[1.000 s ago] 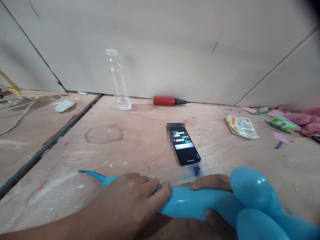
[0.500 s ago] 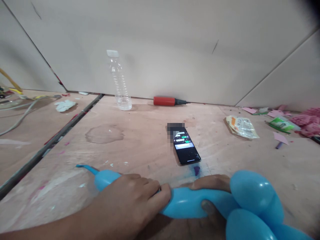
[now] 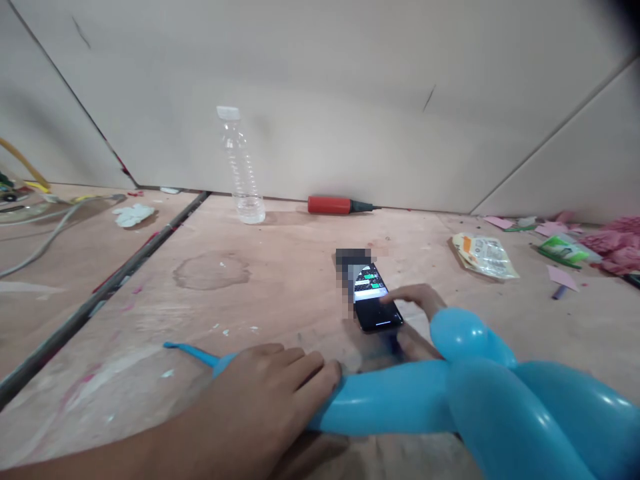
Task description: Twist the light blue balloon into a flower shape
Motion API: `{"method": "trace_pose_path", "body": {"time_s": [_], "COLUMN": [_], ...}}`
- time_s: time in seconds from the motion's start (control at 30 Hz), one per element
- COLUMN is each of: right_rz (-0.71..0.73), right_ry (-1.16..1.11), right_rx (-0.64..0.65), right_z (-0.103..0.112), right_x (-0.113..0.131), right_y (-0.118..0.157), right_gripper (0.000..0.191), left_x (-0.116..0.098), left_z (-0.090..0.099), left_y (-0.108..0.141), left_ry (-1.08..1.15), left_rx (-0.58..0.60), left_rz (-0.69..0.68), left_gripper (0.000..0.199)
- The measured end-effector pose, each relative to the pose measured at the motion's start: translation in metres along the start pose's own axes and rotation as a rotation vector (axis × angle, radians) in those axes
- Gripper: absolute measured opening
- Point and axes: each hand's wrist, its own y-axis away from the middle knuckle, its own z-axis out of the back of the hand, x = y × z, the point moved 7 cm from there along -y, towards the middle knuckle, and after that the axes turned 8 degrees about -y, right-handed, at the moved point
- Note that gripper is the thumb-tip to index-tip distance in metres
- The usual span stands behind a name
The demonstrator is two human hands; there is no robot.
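My left hand (image 3: 280, 393) is closed around the long part of a blue modelling balloon (image 3: 385, 400), whose thin uninflated tail sticks out to the left. At the balloon's right end, several twisted bubbles bulge out. Beyond the balloon lies a black smartphone (image 3: 379, 315) with its screen lit; part of the screen is pixelated. My right hand (image 3: 424, 297) reaches out from behind the bubbles, its index fingertip at the phone's screen. Its thumb side is apart, near the phone's lower edge, and the rest of that hand is hidden by the balloon.
Against the white wall stand a clear plastic bottle (image 3: 245, 180) and a red balloon pump (image 3: 330, 205) lying flat. To the right are a plastic packet (image 3: 484, 255), a green wrapper (image 3: 564, 250) and pink scraps (image 3: 615, 247). Cables (image 3: 55, 230) and a white crumpled piece (image 3: 134, 215) lie left.
My right hand has let go of the balloon and moved forward to the phone's screen. The balloon's bubbles have turned and shifted. My left hand keeps its hold.
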Motion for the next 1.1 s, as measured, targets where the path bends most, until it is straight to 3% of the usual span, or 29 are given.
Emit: {"method": "trace_pose_path", "body": {"time_s": [0.17, 0.53, 0.87, 1.1], "right_rz": [-0.056, -0.009, 0.128, 0.187], "right_ry": [-0.030, 0.045, 0.087, -0.028], "right_rx": [-0.036, -0.001, -0.016, 0.038], "right_z": [0.005, 0.005, 0.001, -0.002], "right_x": [-0.013, -0.001, -0.003, 0.007], "right_y": [-0.003, -0.005, -0.003, 0.000], "right_gripper": [0.036, 0.027, 0.028, 0.025], "left_x": [-0.002, -0.005, -0.005, -0.006], "left_z": [-0.003, -0.003, -0.004, -0.004], "left_y": [0.000, 0.000, 0.000, 0.000], "left_ry": [0.030, 0.004, -0.014, -0.004], "left_rx": [0.006, -0.038, -0.005, 0.000], "left_rz": [-0.007, -0.017, -0.005, -0.025], "left_gripper": [0.022, 0.026, 0.024, 0.023]}}
